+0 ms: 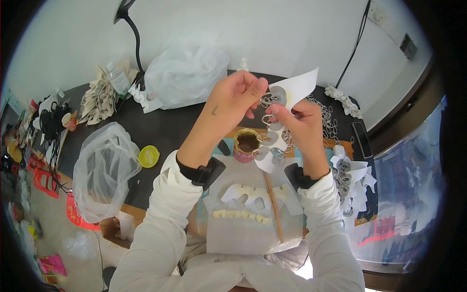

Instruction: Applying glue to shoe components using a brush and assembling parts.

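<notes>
My right hand (302, 119) grips a white paper strip (304, 85), which hangs down past my thumb. Grey oval patches and silvery metal rings (269, 100) are attached along it. At the strip's upper part, my left hand (242, 93) is closed, thumb and fingers at one of the rings; the exact contact is partly hidden. Below the hands stands an open pot (246, 142) of brown stuff. A thin wooden stick (274, 209) lies across a white sheet (233, 238), beside cut paper pieces (248, 194) and a row of small cream-coloured pieces (241, 214).
Loose metal rings (328, 119) lie at the back right, near a phone (361, 138). Finished-looking ringed strips (344, 177) pile up at the right edge. Plastic bags (107, 168), a yellow lid (149, 156), a bottle (117, 80) and a lamp arm (136, 41) occupy the left and back.
</notes>
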A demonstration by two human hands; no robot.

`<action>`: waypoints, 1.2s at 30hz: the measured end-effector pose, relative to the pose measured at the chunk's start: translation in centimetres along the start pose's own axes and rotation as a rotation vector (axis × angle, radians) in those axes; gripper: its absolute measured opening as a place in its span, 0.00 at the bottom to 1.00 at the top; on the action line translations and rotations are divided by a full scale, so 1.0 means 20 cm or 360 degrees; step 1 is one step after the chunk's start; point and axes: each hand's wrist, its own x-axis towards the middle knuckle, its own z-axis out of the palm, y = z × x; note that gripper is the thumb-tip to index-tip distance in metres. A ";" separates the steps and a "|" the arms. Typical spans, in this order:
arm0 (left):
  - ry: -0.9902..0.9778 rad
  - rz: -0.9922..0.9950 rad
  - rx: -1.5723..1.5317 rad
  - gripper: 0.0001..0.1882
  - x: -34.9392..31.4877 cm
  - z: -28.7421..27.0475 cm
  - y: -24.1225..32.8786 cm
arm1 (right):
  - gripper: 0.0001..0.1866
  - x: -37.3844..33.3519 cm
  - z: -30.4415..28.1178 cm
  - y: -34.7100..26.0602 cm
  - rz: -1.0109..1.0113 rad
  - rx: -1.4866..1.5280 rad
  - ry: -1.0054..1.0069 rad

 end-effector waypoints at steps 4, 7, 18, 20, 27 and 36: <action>-0.0050 -0.0044 0.0092 0.20 0.00 0.01 -0.02 | 0.09 0.00 0.01 0.01 -0.0048 0.0106 0.0066; 0.0018 0.0070 0.0254 0.20 -0.01 0.02 -0.02 | 0.09 0.01 0.00 0.00 0.0099 0.0101 -0.0065; -0.0113 -0.0270 0.0108 0.33 0.04 -0.04 -0.09 | 0.19 0.07 -0.01 0.09 0.0168 0.0149 0.0345; -0.0160 -0.0306 0.0270 0.35 0.05 -0.05 -0.08 | 0.20 0.08 -0.03 0.07 0.0192 0.0192 0.0365; -0.0209 -0.0355 0.0306 0.24 0.03 -0.03 -0.04 | 0.20 0.10 -0.09 0.06 0.0111 0.0373 0.0638; -0.0210 -0.0065 0.0083 0.12 0.03 0.01 -0.08 | 0.20 0.09 -0.14 0.05 0.0082 0.0387 0.0732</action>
